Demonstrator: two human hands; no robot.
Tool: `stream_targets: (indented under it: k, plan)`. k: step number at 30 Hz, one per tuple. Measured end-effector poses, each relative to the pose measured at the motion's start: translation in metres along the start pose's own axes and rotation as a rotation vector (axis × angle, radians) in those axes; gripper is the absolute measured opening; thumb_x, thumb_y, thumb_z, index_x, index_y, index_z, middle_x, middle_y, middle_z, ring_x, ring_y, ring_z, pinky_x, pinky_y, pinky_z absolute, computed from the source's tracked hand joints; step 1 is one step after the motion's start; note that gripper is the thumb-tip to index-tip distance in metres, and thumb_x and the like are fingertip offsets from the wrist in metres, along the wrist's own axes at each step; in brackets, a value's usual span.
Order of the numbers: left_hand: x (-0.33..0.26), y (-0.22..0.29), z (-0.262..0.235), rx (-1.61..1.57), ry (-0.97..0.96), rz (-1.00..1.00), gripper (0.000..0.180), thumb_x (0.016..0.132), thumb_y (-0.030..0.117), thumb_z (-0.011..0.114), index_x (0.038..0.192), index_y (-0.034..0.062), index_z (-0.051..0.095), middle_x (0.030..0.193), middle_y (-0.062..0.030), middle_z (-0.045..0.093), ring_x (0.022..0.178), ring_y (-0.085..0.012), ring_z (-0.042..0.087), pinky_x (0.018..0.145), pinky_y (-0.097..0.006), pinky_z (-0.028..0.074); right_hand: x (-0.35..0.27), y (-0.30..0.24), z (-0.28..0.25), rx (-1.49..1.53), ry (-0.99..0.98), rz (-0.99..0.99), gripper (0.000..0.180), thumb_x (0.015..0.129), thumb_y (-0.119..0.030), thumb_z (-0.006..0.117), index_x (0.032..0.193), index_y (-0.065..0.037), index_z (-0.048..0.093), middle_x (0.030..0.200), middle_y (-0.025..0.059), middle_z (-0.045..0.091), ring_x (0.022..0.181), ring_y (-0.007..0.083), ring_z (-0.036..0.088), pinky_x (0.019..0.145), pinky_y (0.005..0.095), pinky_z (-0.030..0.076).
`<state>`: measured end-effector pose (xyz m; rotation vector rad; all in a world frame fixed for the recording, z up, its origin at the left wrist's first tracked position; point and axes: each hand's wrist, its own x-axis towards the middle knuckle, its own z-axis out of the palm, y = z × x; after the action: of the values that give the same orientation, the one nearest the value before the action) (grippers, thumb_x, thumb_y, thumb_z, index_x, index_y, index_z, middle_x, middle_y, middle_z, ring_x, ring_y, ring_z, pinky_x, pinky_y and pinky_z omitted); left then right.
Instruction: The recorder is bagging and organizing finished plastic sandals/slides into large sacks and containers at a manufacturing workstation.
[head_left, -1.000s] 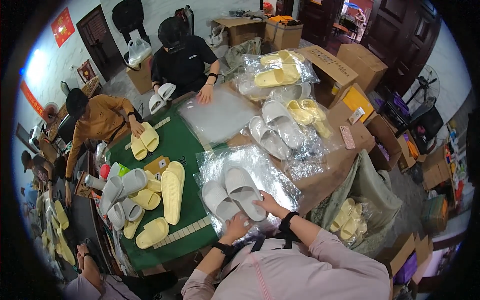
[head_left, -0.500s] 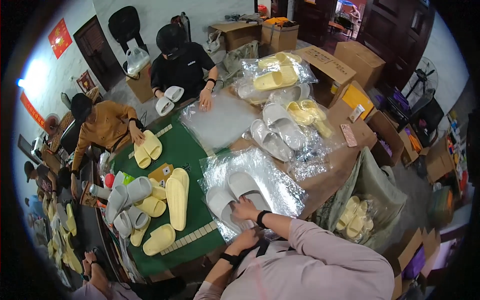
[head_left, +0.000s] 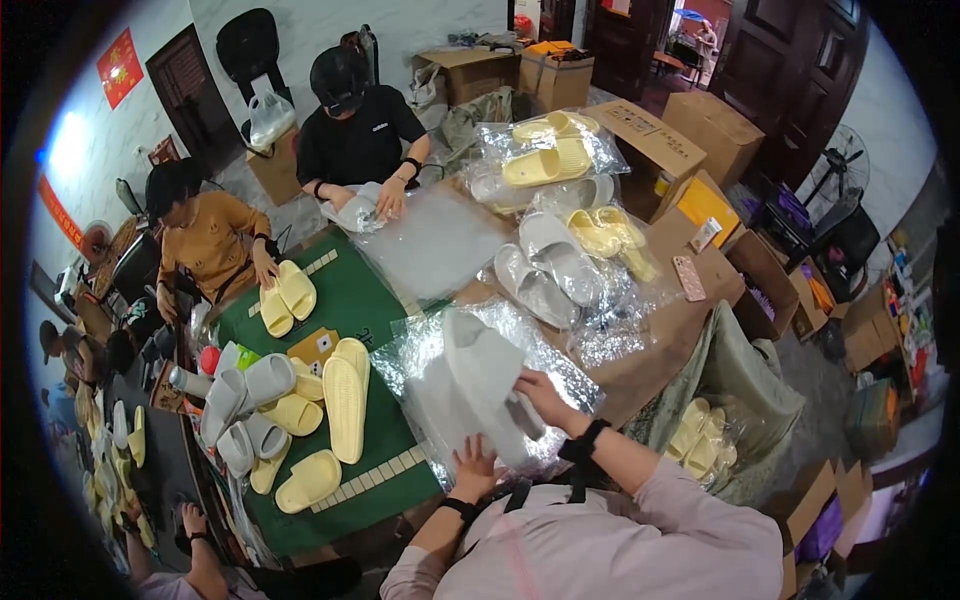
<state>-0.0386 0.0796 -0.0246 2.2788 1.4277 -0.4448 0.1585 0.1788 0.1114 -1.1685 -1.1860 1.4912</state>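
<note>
A pair of grey slippers (head_left: 478, 365) lies partly raised over clear plastic bags (head_left: 580, 385) at the table's near edge. Blur and glossy film hide whether the slippers are inside a bag. My right hand (head_left: 548, 402) grips the right side of the slippers, fingers bent round the edge. My left hand (head_left: 473, 468) rests by their near end with its fingers spread, touching the film. Just left of them, a yellow slipper pair (head_left: 346, 400) stands on its side on the green mat (head_left: 385, 440).
Grey and yellow slippers (head_left: 240, 400) are heaped on the mat's left. Bagged slippers (head_left: 550, 260) pile up at right, beside a pink phone (head_left: 688, 278). Across the table, a person in black (head_left: 360, 130) handles grey slippers; another in orange (head_left: 215, 235) touches yellow ones. Cartons (head_left: 715, 135) stand behind.
The grey slippers have tilted up and shifted, my right hand moving to their right side. My left hand has opened. Across the table, the person in black has lowered grey slippers to the bags.
</note>
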Motion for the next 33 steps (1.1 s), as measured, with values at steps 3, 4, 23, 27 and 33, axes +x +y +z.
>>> stream_targets:
  k: [3, 4, 23, 27, 33]
  plan:
    - [-0.005, 0.0, -0.024, 0.014, 0.154, -0.001, 0.075, 0.078, 0.058, 0.051, 0.142, 0.0322, 0.023, 0.15, -0.0107, 0.01, 0.136, -0.0392, 0.012, 0.1, -0.063, 0.015, -0.03, 0.003, -0.05, -0.139, 0.047, 0.167, 0.024, 0.09, -0.017, 0.053, 0.104, 0.001, 0.062, 0.088, 0.0004, 0.062, 0.08, 0.0101, 0.053, 0.073, 0.0246, 0.043]
    - [-0.006, -0.001, -0.021, 0.011, 0.156, -0.005, 0.075, 0.078, 0.058, 0.051, 0.142, 0.0322, 0.023, 0.15, -0.0107, 0.01, 0.136, -0.0392, 0.012, 0.1, -0.063, 0.015, -0.042, 0.01, -0.056, -0.214, 0.069, 0.072, 0.021, 0.088, -0.015, 0.055, 0.098, 0.001, 0.064, 0.076, -0.0006, 0.06, 0.068, 0.0096, 0.051, 0.062, 0.0254, 0.043]
    - [0.026, -0.029, -0.001, -1.259, 0.469, 0.218, 0.037, 0.085, 0.016, 0.053, 0.119, 0.0029, 0.05, 0.116, -0.0125, 0.053, 0.111, -0.0266, 0.047, 0.093, -0.039, 0.036, -0.085, 0.013, -0.058, -0.238, -0.519, 0.331, 0.021, 0.085, -0.008, 0.057, 0.103, -0.002, 0.065, 0.085, -0.0033, 0.065, 0.074, 0.0043, 0.051, 0.07, 0.0227, 0.044]
    - [0.019, -0.008, -0.055, -1.245, 0.405, 0.128, 0.038, 0.092, 0.015, 0.047, 0.126, 0.0003, 0.045, 0.117, -0.0086, 0.054, 0.106, -0.0165, 0.051, 0.093, -0.028, 0.039, -0.086, 0.014, -0.071, -0.179, -0.503, 0.284, 0.021, 0.085, -0.007, 0.057, 0.104, -0.002, 0.065, 0.089, -0.0024, 0.065, 0.077, 0.0041, 0.052, 0.072, 0.0222, 0.045]
    - [0.026, -0.006, -0.016, -1.965, 0.225, 0.11, 0.039, 0.093, 0.027, 0.045, 0.123, 0.0031, 0.048, 0.118, -0.0119, 0.054, 0.104, -0.0243, 0.052, 0.091, -0.032, 0.04, -0.082, -0.019, -0.062, -0.111, -0.565, 0.377, 0.02, 0.087, -0.006, 0.057, 0.104, -0.001, 0.065, 0.091, -0.0017, 0.066, 0.08, 0.0043, 0.053, 0.075, 0.0224, 0.045]
